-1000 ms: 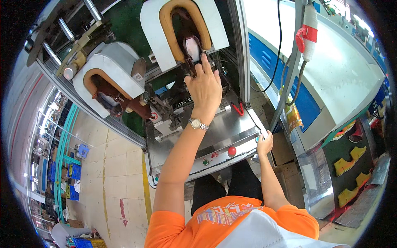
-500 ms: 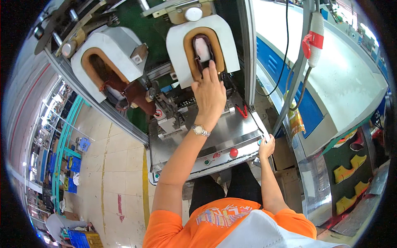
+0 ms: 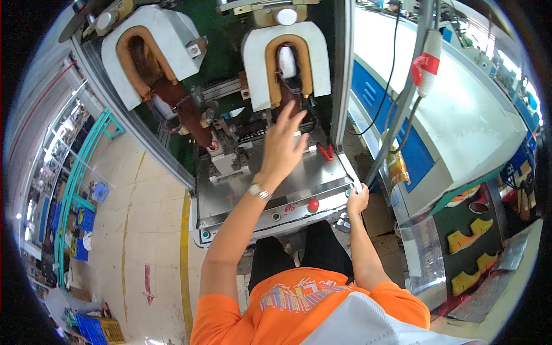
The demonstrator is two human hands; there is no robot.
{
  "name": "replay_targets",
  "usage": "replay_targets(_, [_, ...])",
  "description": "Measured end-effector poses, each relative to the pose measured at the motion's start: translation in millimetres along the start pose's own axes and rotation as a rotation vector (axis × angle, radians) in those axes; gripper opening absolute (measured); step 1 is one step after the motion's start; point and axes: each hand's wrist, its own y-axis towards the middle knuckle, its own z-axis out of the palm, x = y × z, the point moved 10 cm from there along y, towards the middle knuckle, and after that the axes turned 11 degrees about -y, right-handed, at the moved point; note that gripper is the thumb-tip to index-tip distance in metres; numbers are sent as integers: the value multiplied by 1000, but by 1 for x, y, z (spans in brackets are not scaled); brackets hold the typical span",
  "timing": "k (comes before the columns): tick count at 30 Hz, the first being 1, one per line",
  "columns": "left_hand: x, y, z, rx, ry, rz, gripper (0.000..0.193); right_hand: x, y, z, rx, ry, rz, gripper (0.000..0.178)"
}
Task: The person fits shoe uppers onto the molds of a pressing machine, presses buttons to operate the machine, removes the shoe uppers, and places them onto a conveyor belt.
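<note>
My left hand (image 3: 282,150), with a watch on its wrist, is open with fingers spread. Its fingertips are just in front of a brown shoe upper (image 3: 292,85), which sits inside a tan U-shaped pad (image 3: 271,69) on a white block. My right hand (image 3: 357,200) curls at the front right corner of the metal machine table (image 3: 273,192). A narrow white piece (image 3: 357,187) shows at its fingers, beside a green button (image 3: 348,194). What it grips is partly hidden. Another brown shoe upper (image 3: 188,115) rests at the left pad (image 3: 125,60).
A red button (image 3: 313,204) stands on the front panel. Metal posts (image 3: 341,86) flank the station. At the right are a hanging red-and-white plug (image 3: 426,64), a white-and-blue machine (image 3: 460,109) and yellow shoe pieces (image 3: 470,236). A metal clamp (image 3: 229,158) stands on the table.
My left hand has drawn back from the right shoe upper, and its fingers have spread. My right hand stays at the table's corner. The whole view has shifted slightly.
</note>
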Motion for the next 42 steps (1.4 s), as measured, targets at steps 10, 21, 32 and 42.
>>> replay_targets(10, [6,-60,-222,-769,208,191,19,1,1,-1,-39,34,-66,27])
replay_targets(21, [42,-5,-285,-597,565,181,26,-3,1,5,4,25,18,31])
replay_targets(32, [10,-13,-309,-699,600,308,16,1,-1,4,10,8,-14,32])
replay_targets(42, [-58,-94,-323,-841,260,294,22,147,-58,-34,447,665,-453,50])
